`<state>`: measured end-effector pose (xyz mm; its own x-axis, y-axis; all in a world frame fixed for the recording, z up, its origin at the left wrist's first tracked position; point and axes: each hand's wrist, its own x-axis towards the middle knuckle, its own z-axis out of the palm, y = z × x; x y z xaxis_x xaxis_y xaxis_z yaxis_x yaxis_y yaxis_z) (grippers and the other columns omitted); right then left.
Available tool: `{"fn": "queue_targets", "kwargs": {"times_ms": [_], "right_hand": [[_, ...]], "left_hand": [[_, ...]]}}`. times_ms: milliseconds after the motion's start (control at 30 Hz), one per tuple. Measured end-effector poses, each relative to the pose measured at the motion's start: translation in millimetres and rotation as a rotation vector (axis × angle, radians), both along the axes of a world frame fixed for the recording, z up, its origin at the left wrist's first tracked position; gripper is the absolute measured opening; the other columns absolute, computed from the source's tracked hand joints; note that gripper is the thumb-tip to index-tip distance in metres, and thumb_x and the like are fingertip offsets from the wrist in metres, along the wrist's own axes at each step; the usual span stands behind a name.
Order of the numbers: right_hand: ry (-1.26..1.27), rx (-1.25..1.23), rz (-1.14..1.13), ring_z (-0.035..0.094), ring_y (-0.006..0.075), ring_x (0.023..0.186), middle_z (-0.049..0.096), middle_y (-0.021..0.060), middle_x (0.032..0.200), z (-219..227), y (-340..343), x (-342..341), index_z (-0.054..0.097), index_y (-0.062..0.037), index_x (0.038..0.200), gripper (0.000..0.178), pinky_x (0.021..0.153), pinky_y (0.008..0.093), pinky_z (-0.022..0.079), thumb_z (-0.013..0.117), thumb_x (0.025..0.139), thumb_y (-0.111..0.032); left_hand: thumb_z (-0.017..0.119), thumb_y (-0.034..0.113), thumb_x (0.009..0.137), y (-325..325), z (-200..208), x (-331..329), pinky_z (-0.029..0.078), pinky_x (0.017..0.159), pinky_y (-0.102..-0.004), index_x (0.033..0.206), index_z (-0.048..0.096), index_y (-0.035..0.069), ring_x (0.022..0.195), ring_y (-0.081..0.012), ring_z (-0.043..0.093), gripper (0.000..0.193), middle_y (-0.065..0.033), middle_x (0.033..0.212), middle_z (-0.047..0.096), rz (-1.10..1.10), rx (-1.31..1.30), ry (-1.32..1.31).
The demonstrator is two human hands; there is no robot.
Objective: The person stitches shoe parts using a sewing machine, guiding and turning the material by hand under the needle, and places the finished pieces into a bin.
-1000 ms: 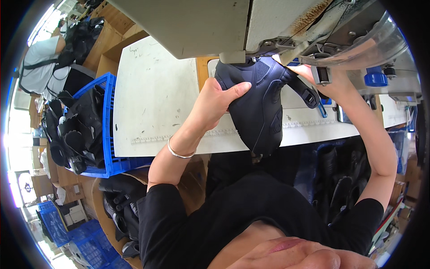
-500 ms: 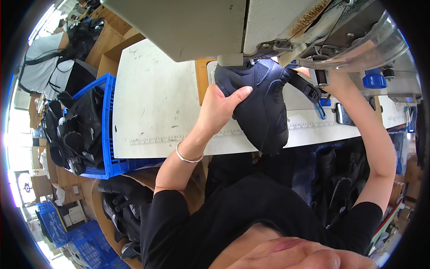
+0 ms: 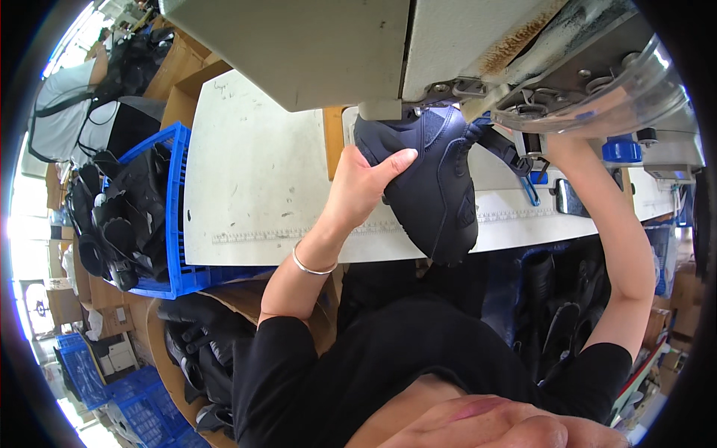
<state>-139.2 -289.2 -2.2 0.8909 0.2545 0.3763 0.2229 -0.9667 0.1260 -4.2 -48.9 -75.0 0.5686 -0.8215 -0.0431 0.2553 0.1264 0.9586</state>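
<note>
A dark shoe upper (image 3: 439,198) lies on the white tabletop, its rounded toe toward me and its far end under the head of a sewing machine (image 3: 306,56). My left hand (image 3: 360,181) grips its left side, thumb pressed on top and the other fingers hidden along the edge. On the far right, my right hand (image 3: 562,149) reaches behind the machine's clear guard and metal parts; its fingers are hidden. A black strap with a buckle (image 3: 515,155) runs from the upper toward that hand. I cannot make out what the right hand holds, if anything.
A ruler strip (image 3: 299,231) runs along the white table (image 3: 254,179). Blue-handled snips (image 3: 532,193) and a phone-like object (image 3: 571,196) lie at right. A blue crate (image 3: 178,224) of dark shoe parts stands left, above a carton (image 3: 158,343) of more. Another person (image 3: 63,112) is far left.
The view has shifted slightly. My right hand has slid a little lower behind the guard. The left hand keeps its grip on the shoe upper, which has barely moved.
</note>
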Motion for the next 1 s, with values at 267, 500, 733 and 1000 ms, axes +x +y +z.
{"fn": "queue_targets", "kwargs": {"times_ms": [267,500,733,1000], "right_hand": [[0.007,0.060,-0.018,0.061,0.0298,0.084,0.061,0.0122,0.087,6.4,-5.5,-0.2,0.060,-0.0026,0.094,0.015,0.069,0.0385,0.050,0.058,0.085,-0.014],[0.024,0.105,-0.023,0.061,0.0288,0.085,0.061,0.0120,0.088,8.2,-5.9,2.4,0.060,-0.0023,0.095,0.015,0.071,0.0377,0.049,0.059,0.085,-0.013],[0.047,0.151,-0.027,0.060,0.0277,0.086,0.061,0.0119,0.090,10.0,-11.3,1.8,0.060,-0.0019,0.096,0.015,0.073,0.0369,0.048,0.060,0.085,-0.012],[0.064,0.197,-0.035,0.060,0.0265,0.087,0.061,0.0117,0.092,11.4,-14.2,4.3,0.060,-0.0014,0.097,0.015,0.075,0.0359,0.048,0.061,0.085,-0.011]], "left_hand": [[0.067,0.019,0.088,-3.5,-3.9,-3.8,0.043,0.057,-0.0206,0.083,0.067,-0.004,0.066,-0.0033,0.052,0.024,0.0015,0.072,0.064,0.089,-0.001,-0.084],[0.069,0.020,0.087,-5.0,-4.0,-0.3,0.039,0.052,-0.0192,0.081,0.068,-0.002,0.061,-0.0022,0.049,0.023,0.0024,0.070,0.063,0.094,0.069,-0.089],[0.069,0.014,0.086,-8.0,6.3,-7.2,0.047,0.057,-0.0208,0.089,0.067,-0.005,0.067,-0.0070,0.059,0.020,-0.0041,0.079,0.067,0.113,-0.053,0.081],[0.068,0.010,0.086,-10.2,12.0,0.3,0.052,0.068,-0.0243,0.093,0.066,-0.007,0.075,-0.0109,0.063,0.019,-0.0077,0.085,0.069,0.079,-0.096,0.135]]}}
